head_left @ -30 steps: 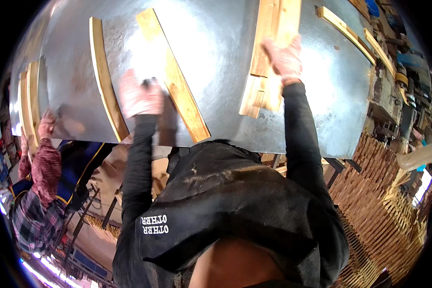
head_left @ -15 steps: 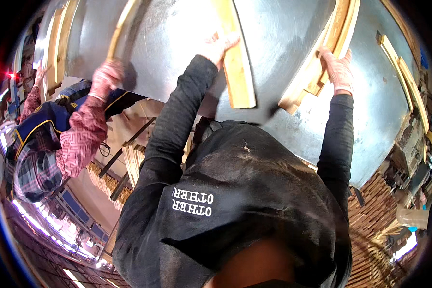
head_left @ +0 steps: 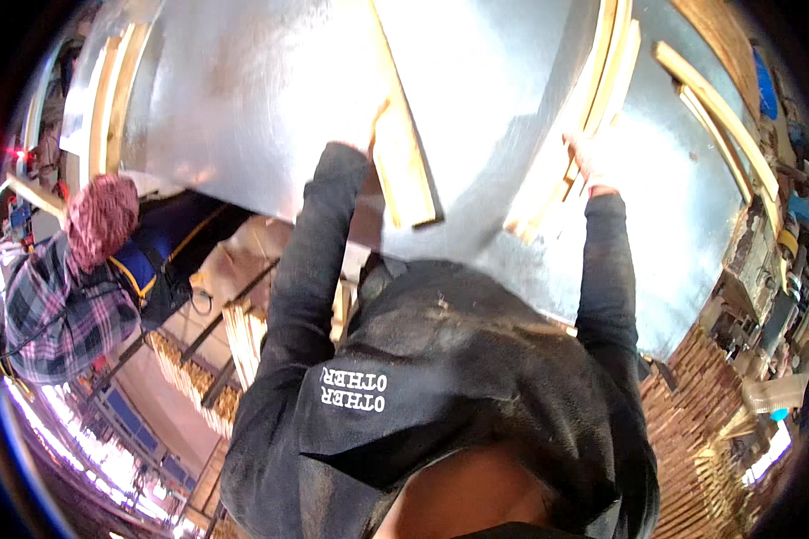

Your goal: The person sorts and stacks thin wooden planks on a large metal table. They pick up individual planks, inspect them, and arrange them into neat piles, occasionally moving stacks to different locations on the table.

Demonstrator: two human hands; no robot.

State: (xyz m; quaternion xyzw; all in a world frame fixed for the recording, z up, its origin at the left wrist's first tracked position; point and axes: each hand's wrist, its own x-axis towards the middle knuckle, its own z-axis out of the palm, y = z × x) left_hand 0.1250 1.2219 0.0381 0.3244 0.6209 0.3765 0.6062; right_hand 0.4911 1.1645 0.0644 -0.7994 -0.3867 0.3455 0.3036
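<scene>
A flat pale wooden board (head_left: pixel 403 175) lies lengthwise on the shiny metal tabletop (head_left: pixel 270 108). My left hand (head_left: pixel 371 135) grips its left edge; glare washes out most of the fingers. To the right, several long wooden strips (head_left: pixel 602 76) lie side by side, their near ends uneven. My right hand (head_left: pixel 588 162) is closed on their right side near those ends, and strong light hides part of its grip.
Two more strips (head_left: pixel 728 117) lie at the table's right side, and others (head_left: pixel 117 99) at the far left. A co-worker in a plaid shirt (head_left: pixel 72 305) stands at left. Stacked wood (head_left: pixel 692 431) is below right; more bundles (head_left: pixel 244 337) stand below left.
The co-worker's arm and the stick it held have swung left, away from the table's middle. My view has shifted slightly; both my hands stay at the same wood, the left at the board's edge.
</scene>
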